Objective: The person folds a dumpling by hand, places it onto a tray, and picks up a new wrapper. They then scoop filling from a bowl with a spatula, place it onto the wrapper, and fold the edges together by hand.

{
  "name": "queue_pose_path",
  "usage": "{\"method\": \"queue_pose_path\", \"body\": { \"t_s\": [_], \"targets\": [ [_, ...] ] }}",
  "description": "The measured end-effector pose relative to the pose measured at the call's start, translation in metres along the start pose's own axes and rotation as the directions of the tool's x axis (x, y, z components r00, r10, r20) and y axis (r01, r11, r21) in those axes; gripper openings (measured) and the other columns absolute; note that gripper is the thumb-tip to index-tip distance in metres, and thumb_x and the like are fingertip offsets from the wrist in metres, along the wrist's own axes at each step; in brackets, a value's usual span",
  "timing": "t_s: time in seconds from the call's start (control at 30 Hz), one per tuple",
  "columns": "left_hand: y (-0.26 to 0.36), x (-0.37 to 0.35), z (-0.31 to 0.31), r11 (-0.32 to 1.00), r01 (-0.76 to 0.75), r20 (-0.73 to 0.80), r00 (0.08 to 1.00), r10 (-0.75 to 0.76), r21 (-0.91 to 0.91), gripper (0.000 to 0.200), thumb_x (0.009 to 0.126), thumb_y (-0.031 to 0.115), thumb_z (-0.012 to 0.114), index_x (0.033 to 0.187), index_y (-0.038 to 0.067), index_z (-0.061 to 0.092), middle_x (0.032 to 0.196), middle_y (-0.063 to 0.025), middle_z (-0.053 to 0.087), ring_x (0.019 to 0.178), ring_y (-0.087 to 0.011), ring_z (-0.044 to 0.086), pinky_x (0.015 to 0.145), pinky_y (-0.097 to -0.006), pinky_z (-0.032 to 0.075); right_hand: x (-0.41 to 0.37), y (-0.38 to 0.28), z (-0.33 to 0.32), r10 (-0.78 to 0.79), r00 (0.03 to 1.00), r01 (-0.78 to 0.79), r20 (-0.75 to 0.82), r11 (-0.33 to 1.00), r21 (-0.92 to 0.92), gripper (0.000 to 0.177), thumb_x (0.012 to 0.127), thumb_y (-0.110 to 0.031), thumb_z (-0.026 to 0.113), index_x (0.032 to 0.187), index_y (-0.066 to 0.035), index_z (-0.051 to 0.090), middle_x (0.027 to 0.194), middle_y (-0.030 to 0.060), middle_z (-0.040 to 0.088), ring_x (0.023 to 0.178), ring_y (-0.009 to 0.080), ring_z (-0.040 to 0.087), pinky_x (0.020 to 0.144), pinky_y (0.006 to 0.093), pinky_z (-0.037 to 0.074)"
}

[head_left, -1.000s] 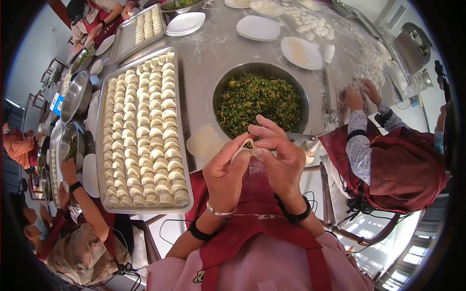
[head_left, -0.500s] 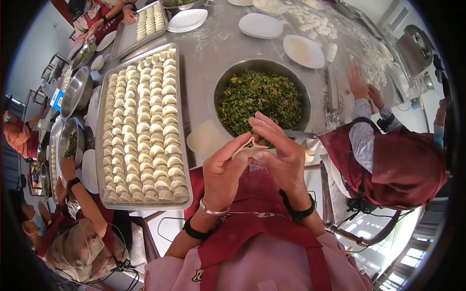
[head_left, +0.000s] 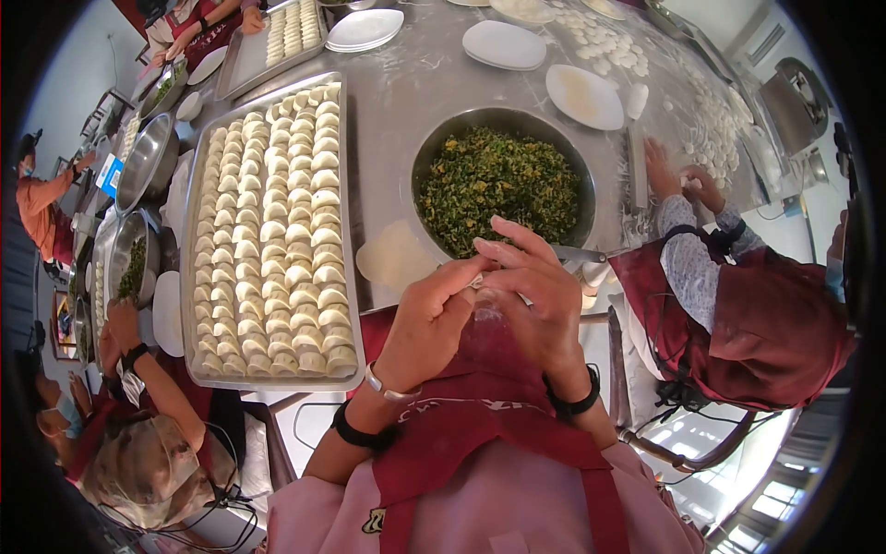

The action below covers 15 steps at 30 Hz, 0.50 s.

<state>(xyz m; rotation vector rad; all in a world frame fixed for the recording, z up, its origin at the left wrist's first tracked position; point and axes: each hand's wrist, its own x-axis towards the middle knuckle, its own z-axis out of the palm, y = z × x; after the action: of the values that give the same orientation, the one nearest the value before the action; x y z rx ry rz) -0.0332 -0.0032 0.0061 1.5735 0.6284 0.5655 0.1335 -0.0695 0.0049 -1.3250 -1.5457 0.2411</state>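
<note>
A dumpling (head_left: 476,281) is pinched between my two hands in front of the filling bowl, and only a sliver of its pale dough shows. My left hand (head_left: 432,319) closes on it from one side with thumb and forefinger. From the other side my right hand (head_left: 533,300) presses it, the upper fingers raised and bent. Just beyond my fingertips stands a steel bowl (head_left: 415,198) with chopped green and yellow filling (head_left: 498,189). The handle of a utensil (head_left: 581,254) sticks out at its right rim. Left of my hands lies a large tray (head_left: 356,305) with rows of folded dumplings (head_left: 272,231).
A round pale sheet (head_left: 397,258) lies between tray and bowl. White plates (head_left: 504,46) and many dough pieces (head_left: 604,46) cover the far table. A co-worker's hands (head_left: 678,175) handle dough at right. At left, another person's hand (head_left: 122,323) reaches into a filling bowl (head_left: 138,249).
My fingers have closed over the dumpling, hiding most of the open wrapper seen before. The right co-worker's hands have drawn lower and now hold a small dough piece. The view has shifted slightly.
</note>
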Motion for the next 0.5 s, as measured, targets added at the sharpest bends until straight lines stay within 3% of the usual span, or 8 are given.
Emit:
{"method": "queue_pose_path", "body": {
  "t_s": [0.07, 0.2, 0.27, 0.3, 0.4, 0.47, 0.5],
  "targets": [
    [-0.004, 0.000, -0.001, 0.997, 0.016, -0.011, 1.000, -0.017, -0.080, 0.042, 0.101, 0.001, 0.050, 0.142, -0.008, 0.047, 0.129, -0.0136, 0.062, 0.114, -0.0166, 0.061, 0.099, -0.0299, 0.050, 0.000, 0.001, -0.001, -0.002, 1.000, 0.002, -0.001, 0.998, -0.067, 0.023, 0.072, 0.000, 0.077, 0.094, -0.002, 0.070, 0.119, 0.0156, 0.070, 0.124, 0.0363, 0.060, 0.097, 0.0419, 0.052],
    [0.001, 0.000, 0.004, 0.991, -0.031, -0.076, 0.997, 0.021, -0.131, 0.046, 0.101, 0.000, 0.049, 0.146, -0.006, 0.042, 0.136, -0.0161, 0.058, 0.120, -0.0182, 0.058, 0.100, -0.0312, 0.050, 0.007, -0.010, -0.002, 0.045, 0.999, -0.045, 0.005, 0.999, -0.010, 0.025, 0.073, -0.001, 0.077, 0.097, -0.001, 0.071, 0.122, 0.0158, 0.069, 0.127, 0.0361, 0.057, 0.099, 0.0424, 0.051],
    [0.009, -0.002, 0.004, 0.963, 0.058, -0.053, 0.996, -0.074, -0.262, 0.049, 0.100, 0.001, 0.052, 0.146, -0.007, 0.041, 0.138, -0.0182, 0.056, 0.123, -0.0199, 0.057, 0.100, -0.0328, 0.051, 0.009, -0.010, -0.005, 0.029, 0.997, -0.030, 0.065, 0.999, 0.016, 0.024, 0.075, 0.000, 0.076, 0.099, 0.000, 0.071, 0.124, 0.0165, 0.068, 0.129, 0.0365, 0.056, 0.099, 0.0427, 0.051],
    [0.012, -0.001, 0.004, 0.941, 0.099, -0.038, 0.992, -0.117, -0.324, 0.050, 0.100, 0.002, 0.054, 0.146, -0.007, 0.040, 0.139, -0.0193, 0.054, 0.124, -0.0208, 0.056, 0.101, -0.0336, 0.051, 0.006, -0.006, -0.003, 0.045, 0.999, -0.047, 0.029, 0.995, 0.091, 0.023, 0.077, 0.001, 0.075, 0.099, 0.000, 0.071, 0.124, 0.0170, 0.068, 0.129, 0.0365, 0.055, 0.100, 0.0429, 0.051],
    [0.017, -0.006, 0.011, 0.892, -0.093, -0.148, 0.989, 0.029, -0.442, 0.050, 0.099, 0.005, 0.059, 0.144, -0.010, 0.042, 0.136, -0.0200, 0.056, 0.122, -0.0227, 0.058, 0.101, -0.0358, 0.052, 0.000, 0.001, 0.004, 0.146, 0.987, -0.119, -0.064, 0.939, 0.322, 0.021, 0.080, 0.004, 0.073, 0.101, 0.001, 0.071, 0.125, 0.0185, 0.067, 0.131, 0.0365, 0.054, 0.102, 0.0434, 0.049],
    [0.006, -0.010, 0.017, 0.852, -0.104, -0.189, 0.982, 0.006, -0.513, 0.049, 0.099, 0.006, 0.060, 0.142, -0.010, 0.044, 0.134, -0.0193, 0.058, 0.120, -0.0231, 0.060, 0.101, -0.0362, 0.052, 0.001, -0.008, 0.010, 0.291, 0.953, -0.215, -0.089, 0.852, 0.478, 0.020, 0.081, 0.005, 0.072, 0.101, 0.001, 0.071, 0.124, 0.0197, 0.067, 0.131, 0.0364, 0.054, 0.103, 0.0436, 0.049],
    [0.002, -0.010, 0.019, 0.829, -0.110, -0.210, 0.978, -0.010, -0.548, 0.049, 0.099, 0.007, 0.061, 0.141, -0.011, 0.045, 0.132, -0.0189, 0.059, 0.119, -0.0233, 0.061, 0.101, -0.0364, 0.053, 0.001, -0.011, 0.012, 0.291, 0.952, -0.212, -0.095, 0.851, 0.480, 0.020, 0.081, 0.004, 0.073, 0.101, 0.001, 0.071, 0.124, 0.0200, 0.067, 0.131, 0.0361, 0.054, 0.103, 0.0433, 0.048]
  ]
}}
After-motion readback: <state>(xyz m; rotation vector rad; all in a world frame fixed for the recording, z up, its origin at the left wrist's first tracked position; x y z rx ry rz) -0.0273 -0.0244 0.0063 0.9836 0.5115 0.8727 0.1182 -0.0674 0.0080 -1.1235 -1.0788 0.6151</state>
